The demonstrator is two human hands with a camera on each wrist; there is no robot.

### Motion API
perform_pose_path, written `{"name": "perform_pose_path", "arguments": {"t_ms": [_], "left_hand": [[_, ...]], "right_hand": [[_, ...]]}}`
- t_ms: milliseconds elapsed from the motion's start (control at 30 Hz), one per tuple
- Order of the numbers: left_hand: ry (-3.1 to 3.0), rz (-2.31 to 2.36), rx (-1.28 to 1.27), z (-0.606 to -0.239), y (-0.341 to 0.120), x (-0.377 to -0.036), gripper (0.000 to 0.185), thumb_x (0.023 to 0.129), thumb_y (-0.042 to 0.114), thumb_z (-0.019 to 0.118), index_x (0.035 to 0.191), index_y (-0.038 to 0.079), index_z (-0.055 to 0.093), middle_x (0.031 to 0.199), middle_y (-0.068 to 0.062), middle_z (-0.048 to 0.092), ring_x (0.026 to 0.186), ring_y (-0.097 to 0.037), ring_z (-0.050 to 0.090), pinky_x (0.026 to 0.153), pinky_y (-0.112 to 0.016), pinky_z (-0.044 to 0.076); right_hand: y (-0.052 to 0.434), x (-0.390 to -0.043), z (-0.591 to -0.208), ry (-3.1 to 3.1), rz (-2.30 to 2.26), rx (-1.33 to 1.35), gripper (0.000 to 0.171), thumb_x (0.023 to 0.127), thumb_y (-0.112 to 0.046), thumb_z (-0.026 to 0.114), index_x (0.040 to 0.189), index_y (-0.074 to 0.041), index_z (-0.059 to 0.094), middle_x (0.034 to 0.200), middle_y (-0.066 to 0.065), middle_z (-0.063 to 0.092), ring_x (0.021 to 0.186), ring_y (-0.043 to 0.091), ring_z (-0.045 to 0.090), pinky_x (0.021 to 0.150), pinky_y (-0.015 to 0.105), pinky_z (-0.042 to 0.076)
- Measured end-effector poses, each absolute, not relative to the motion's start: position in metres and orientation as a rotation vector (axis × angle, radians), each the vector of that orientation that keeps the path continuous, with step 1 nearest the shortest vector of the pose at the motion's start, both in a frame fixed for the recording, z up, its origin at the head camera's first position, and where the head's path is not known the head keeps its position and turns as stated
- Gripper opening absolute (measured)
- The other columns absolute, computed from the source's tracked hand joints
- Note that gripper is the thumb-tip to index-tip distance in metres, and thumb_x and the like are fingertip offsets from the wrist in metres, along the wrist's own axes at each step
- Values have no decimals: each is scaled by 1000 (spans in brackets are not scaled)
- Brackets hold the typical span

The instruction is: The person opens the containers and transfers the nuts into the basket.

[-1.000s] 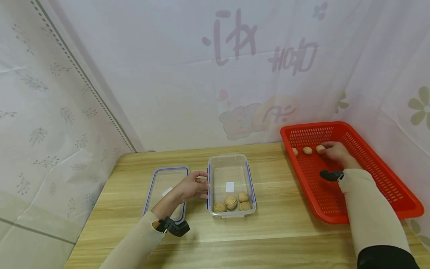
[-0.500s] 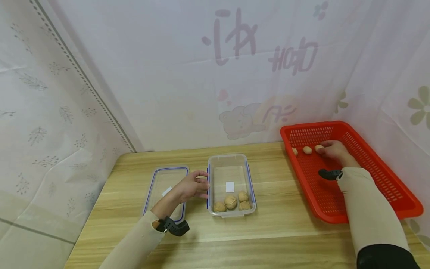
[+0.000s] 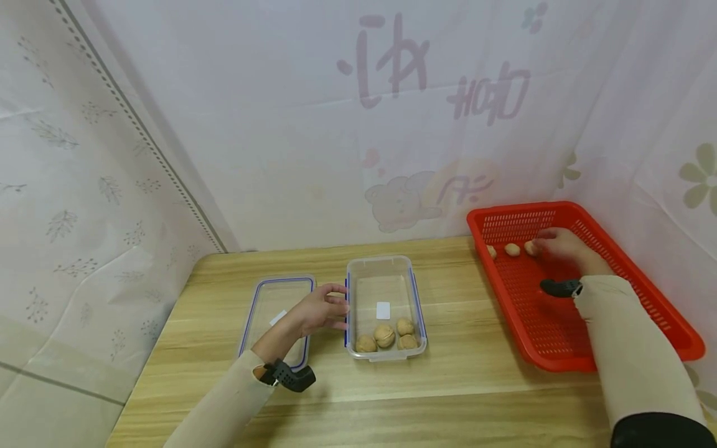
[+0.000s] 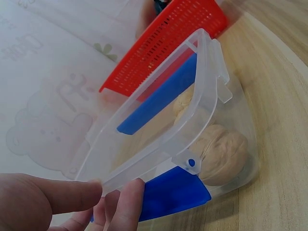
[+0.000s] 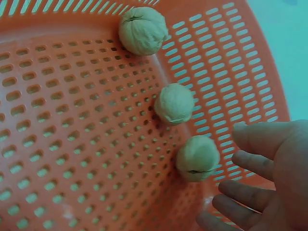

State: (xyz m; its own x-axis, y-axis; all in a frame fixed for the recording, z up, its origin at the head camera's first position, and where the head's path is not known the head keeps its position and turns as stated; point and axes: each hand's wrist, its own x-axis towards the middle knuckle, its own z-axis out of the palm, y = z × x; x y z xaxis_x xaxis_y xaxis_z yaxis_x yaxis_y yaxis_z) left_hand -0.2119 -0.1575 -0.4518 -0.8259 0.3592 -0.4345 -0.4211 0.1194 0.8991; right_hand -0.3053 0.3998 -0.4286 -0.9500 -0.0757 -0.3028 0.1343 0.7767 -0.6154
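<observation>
The right hand [image 3: 560, 247] is reaching into the far end of the red basket [image 3: 644, 292], which is sitting on the right side of the table [image 3: 448, 386]. Its fingers [image 5: 260, 139] are spread and relaxed, grasping nothing; the fingertips are lying just beside the nearest walnut [image 5: 198, 158] without closing round it. Three walnuts are lying in a row along the basket's far wall: that near one, a middle nut [image 5: 174, 103] and a far nut [image 5: 142, 30].

The left hand [image 3: 319, 309] is resting against the left wall of the clear box [image 3: 358, 274] in the middle of the table. In the left wrist view its fingers [image 4: 72, 195] are lying straight, touching the box's rim and blue clip [image 4: 173, 192], not curling round them. Four more nuts [image 3: 386, 336] are sitting together at the near end of the box, with a white label on its floor behind them.

The lid [image 3: 263, 298], clear with a blue edge, is lying flat on the table just left of the box, partly under the left forearm.
</observation>
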Motion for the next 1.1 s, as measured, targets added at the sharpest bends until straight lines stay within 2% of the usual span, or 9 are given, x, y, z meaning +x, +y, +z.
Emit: {"name": "perform_pose_path", "arguments": {"t_ms": [267, 467, 733, 1100], "left_hand": [[1824, 1768, -78, -451, -157, -213, 49, 99, -12, 54, 143, -7, 36, 104, -12, 53, 86, -19, 59, 77, -36, 65], [1818, 1770, -79, -450, -156, -214, 48, 99, -12, 54, 143, -7, 36, 104, -12, 54, 87, -20, 59, 77, -36, 65], [1818, 1765, -69, -450, -157, -213, 48, 99, -12, 54, 144, -8, 35, 104, -12, 53, 86, -20, 58, 76, -35, 65], [1828, 1766, -73, -453, -157, -213, 47, 98, -12, 55, 142, -7, 37, 105, -13, 54, 86, -20, 59, 76, -36, 65]], "right_hand": [[397, -307, -410, 2715, -813, -50, 75, 110, -40, 39, 150, 20, 18, 149, 45, 22, 137, 60, 23, 114, 74, 22], [394, -306, -400, 2750, -711, -149, 83, 109, -47, 41, 151, 20, 15, 151, 47, 19, 139, 62, 19, 113, 76, 21], [384, -299, -387, 2789, -641, -272, 82, 108, -43, 47, 151, 20, 17, 151, 47, 21, 139, 62, 20, 113, 76, 21], [359, -280, -373, 2811, -588, -349, 82, 105, -42, 55, 155, 12, 21, 153, 46, 16, 141, 63, 12, 111, 80, 15]]}}
